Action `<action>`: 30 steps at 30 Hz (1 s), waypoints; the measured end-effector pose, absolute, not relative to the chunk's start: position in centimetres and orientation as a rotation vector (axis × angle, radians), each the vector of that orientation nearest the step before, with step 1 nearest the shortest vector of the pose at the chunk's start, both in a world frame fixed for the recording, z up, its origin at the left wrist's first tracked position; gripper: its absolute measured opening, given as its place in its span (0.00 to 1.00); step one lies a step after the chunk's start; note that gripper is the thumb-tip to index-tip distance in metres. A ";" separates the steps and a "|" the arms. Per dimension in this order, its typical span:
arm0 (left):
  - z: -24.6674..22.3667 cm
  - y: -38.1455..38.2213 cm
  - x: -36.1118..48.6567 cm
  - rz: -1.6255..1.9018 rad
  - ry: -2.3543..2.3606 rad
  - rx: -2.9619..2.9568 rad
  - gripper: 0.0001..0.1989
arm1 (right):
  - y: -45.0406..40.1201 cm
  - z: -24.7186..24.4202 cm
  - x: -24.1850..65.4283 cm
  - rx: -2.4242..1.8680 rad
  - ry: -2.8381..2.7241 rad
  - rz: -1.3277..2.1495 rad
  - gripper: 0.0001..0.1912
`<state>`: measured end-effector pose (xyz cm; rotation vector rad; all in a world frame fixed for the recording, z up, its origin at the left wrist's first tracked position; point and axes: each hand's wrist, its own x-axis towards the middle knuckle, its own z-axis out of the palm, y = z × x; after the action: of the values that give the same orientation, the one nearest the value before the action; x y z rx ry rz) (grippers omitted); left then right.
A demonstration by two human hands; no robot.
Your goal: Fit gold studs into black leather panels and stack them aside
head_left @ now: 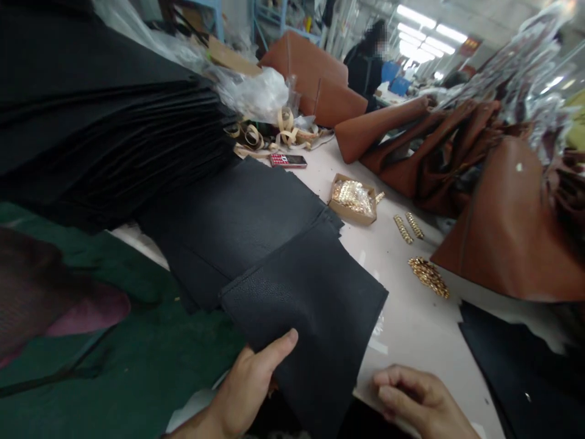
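- At far left, a stack of black leather panels (105, 110) is piled up, with a green cloth (119, 347) spread below it.
- Next, the left grip (244, 390) is pressed together on the near edge of a black leather panel (306, 317); the thumb is laid on top and the fingers are hidden beneath.
- That panel is held forward and to the right of the left grip, its long axis apparently running away from the body. A second black panel (228, 238) is overlapped by it.
- Beyond, tan leather strips (283, 131) and a red keypad phone (287, 160) are left on the tabletop (411, 317).
- A cardboard tray (351, 198) is filled with gold chain.
- The right grip (423, 399) is kept just beside the panel's right edge, with its fingers loosely curled and nothing seen held. The panel is nearer the left grip.
- Loose gold chain (428, 277) is laid out further right.
- At right, brown leather bags (512, 225) are heaped, and black leather (516, 372) is laid in the corner.
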<state>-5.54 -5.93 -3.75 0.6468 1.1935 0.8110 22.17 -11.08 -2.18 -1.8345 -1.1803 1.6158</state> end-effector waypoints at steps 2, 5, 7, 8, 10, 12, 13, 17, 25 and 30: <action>-4.3 -6.5 -5.0 0.701 1.191 0.583 0.22 | -10.8 -1.4 21.8 -1.825 -1.134 1.440 0.19; -4.8 -7.2 -4.4 0.586 1.197 0.583 0.21 | -9.2 -0.9 20.4 -1.709 -1.058 1.364 0.15; -4.8 -7.4 -4.1 0.561 1.150 0.575 0.22 | -8.1 -1.1 19.2 -1.620 -1.039 1.377 0.12; -4.7 -7.4 -4.0 0.560 1.124 0.562 0.22 | -7.7 -1.3 18.7 -1.584 -1.048 1.387 0.12; -4.7 -7.5 -3.8 0.567 1.099 0.548 0.22 | -7.3 -1.7 17.9 -1.539 -1.097 1.411 0.10; -4.7 -7.6 -3.6 0.574 1.112 0.561 0.22 | -7.3 -2.0 17.5 -1.543 -1.154 1.419 0.09; -4.8 -7.7 -3.6 0.573 1.125 0.574 0.22 | -7.4 -2.0 17.3 -1.556 -1.182 1.412 0.08; -4.9 -7.9 -3.5 0.562 1.154 0.582 0.21 | -7.6 -1.7 17.3 -1.620 -1.292 1.384 0.06; -5.0 -7.9 -3.4 0.533 1.101 0.611 0.22 | -7.4 -0.8 17.3 -1.631 -1.494 1.399 0.05; -4.7 -8.1 -3.5 0.488 1.099 0.689 0.22 | -7.3 -0.9 17.3 -1.606 -1.594 1.332 0.04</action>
<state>-3.55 -8.09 -4.74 0.6893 1.0994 0.4880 17.32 -7.27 -0.86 -1.6055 -1.5942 1.3324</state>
